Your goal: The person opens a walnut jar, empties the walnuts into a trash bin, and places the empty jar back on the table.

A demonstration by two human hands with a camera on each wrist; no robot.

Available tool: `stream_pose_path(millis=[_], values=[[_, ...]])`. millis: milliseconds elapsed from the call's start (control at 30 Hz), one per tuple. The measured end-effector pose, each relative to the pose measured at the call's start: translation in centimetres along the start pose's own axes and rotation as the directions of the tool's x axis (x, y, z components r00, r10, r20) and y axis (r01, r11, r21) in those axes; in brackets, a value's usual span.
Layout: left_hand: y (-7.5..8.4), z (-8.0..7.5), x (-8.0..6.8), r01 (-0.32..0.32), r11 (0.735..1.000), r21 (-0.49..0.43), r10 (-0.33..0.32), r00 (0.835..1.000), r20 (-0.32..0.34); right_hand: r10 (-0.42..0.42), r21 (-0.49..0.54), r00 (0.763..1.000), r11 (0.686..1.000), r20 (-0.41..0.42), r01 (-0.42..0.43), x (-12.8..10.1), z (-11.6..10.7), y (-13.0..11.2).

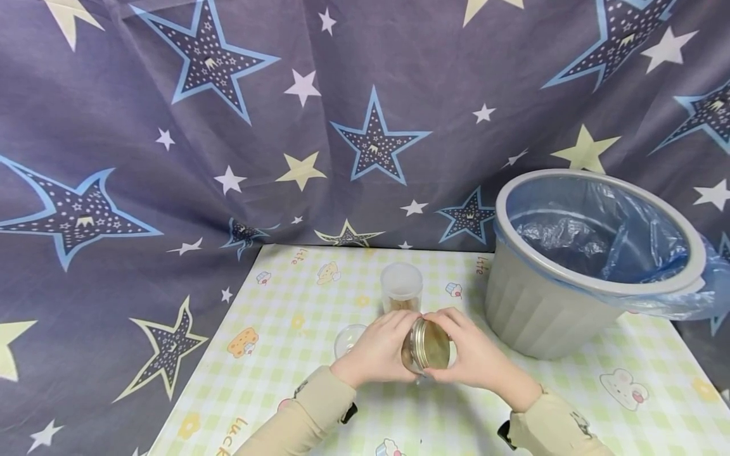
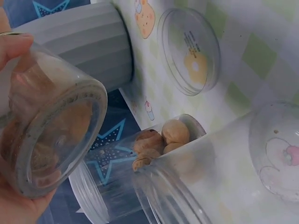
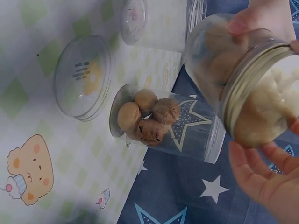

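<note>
Both hands hold a clear glass jar (image 2: 60, 116) with a gold metal lid (image 1: 435, 345), tipped on its side above the table. My left hand (image 1: 376, 349) grips the glass body, whose round base faces the left wrist camera. My right hand (image 1: 476, 356) grips the lid by its edge, thumb and fingers on opposite sides. The lid sits at the jar's mouth, facing right. Beyond the hands stands a clear canister (image 3: 187, 128) with several walnuts (image 3: 152, 112) at its bottom. Nearer lies a clear round cover (image 3: 84, 77), mostly hidden by the hands in the head view.
An uncovered clear jar (image 1: 346, 342) stands left of the hands. To the back right is a big grey bin (image 1: 536, 310) lined with a blue plastic bag (image 1: 621, 240). A green-checked cloth (image 1: 274, 373) covers the table, and a starry curtain (image 1: 342, 63) hangs behind.
</note>
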State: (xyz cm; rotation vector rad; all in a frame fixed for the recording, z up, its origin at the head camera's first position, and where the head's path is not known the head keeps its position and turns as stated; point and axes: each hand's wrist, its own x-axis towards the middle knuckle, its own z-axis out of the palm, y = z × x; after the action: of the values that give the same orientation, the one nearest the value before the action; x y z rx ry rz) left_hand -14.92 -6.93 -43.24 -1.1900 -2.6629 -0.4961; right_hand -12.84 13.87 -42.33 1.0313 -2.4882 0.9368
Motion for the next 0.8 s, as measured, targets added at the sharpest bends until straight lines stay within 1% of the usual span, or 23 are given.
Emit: stream_pose_path(millis=[100, 233, 367, 433, 500, 567, 667, 733, 800], values=[[0.0, -0.1, 0.1, -0.011, 1.000, -0.026, 0.011, 1.000, -0.005, -0.056, -0.036, 0.998, 0.998, -0.021, 0.055, -0.1, -0.1, 0.2], [0.1, -0.3, 0.1, -0.015, 0.997, -0.073, 0.017, 1.000, 0.019, -0.133, -0.054, 0.991, 0.990, -0.029, 0.131, -0.2, -0.4, 0.4], [0.1, -0.4, 0.1, -0.003, 0.993, -0.117, 0.011, 0.998, 0.062, -0.237, -0.052, 0.971, 0.970, -0.029, 0.236, -0.2, -0.5, 0.7], [0.1, -0.4, 0.0, 0.005, 0.991, -0.132, 0.007, 0.996, 0.085, -0.280, -0.059, 0.960, 0.959, -0.015, 0.278, -0.2, -0.6, 0.7], [0.0, -0.4, 0.0, 0.007, 0.989, -0.147, 0.008, 0.995, 0.102, -0.315, -0.063, 0.949, 0.947, 0.002, 0.315, -0.2, -0.7, 0.6], [-0.1, -0.4, -0.1, 0.009, 0.987, -0.160, 0.008, 0.994, 0.110, -0.327, -0.052, 0.945, 0.943, 0.024, 0.328, -0.2, -0.8, 0.6], [-0.1, -0.3, -0.2, 0.019, 0.984, -0.177, 0.000, 0.994, 0.108, -0.276, -0.010, 0.960, 0.961, 0.047, 0.276, -0.3, -1.1, 0.6], [0.0, -0.2, -0.3, 0.023, 0.985, -0.172, -0.006, 0.995, 0.101, -0.177, 0.019, 0.982, 0.984, 0.064, 0.176, -0.3, -1.3, 0.6], [0.1, -0.1, -0.3, 0.027, 0.988, -0.154, -0.013, 0.996, 0.090, -0.046, 0.027, 0.995, 0.999, 0.087, 0.044, -0.3, -1.4, 0.4]])
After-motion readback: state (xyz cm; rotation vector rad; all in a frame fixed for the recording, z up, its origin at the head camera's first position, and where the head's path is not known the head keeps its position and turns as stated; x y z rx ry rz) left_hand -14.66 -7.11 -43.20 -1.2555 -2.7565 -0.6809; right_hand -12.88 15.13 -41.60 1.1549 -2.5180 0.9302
